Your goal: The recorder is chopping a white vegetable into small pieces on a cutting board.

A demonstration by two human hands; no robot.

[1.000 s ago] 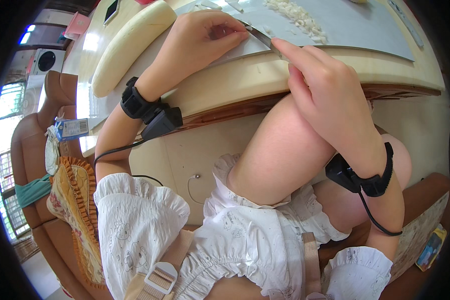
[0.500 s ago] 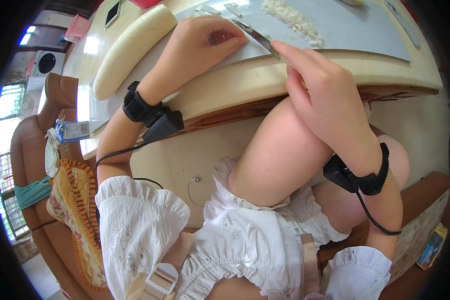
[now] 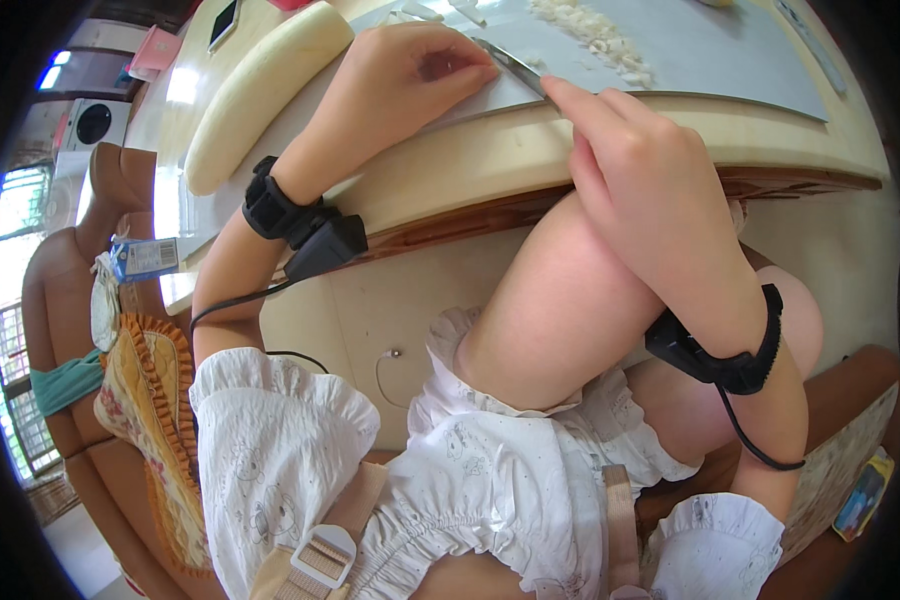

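My right hand (image 3: 660, 170) grips a knife (image 3: 513, 66), its forefinger stretched along the top of the blade, which points up and left over a grey board (image 3: 730, 60). Curled in a pinch beside the blade tip is my left hand (image 3: 400, 95); whatever its fingertips hold is hidden. A long, pale peeled vegetable like a white radish (image 3: 260, 100) lies left of that hand. Beyond the knife, small chopped white pieces (image 3: 595, 40) form a strip on the board. A few larger white pieces (image 3: 420, 12) rest near the top edge.
A phone (image 3: 224, 26) lies at the table's far left. At the right is a long grey-blue tool (image 3: 808, 45). The table's front edge (image 3: 510, 135) runs above my raised knee. A blue box (image 3: 145, 258) sits by the left corner, next to a brown sofa (image 3: 55, 290).
Both hands stay almost in place. The left hand and the knife have shifted very slightly, and the whole view has moved a little.
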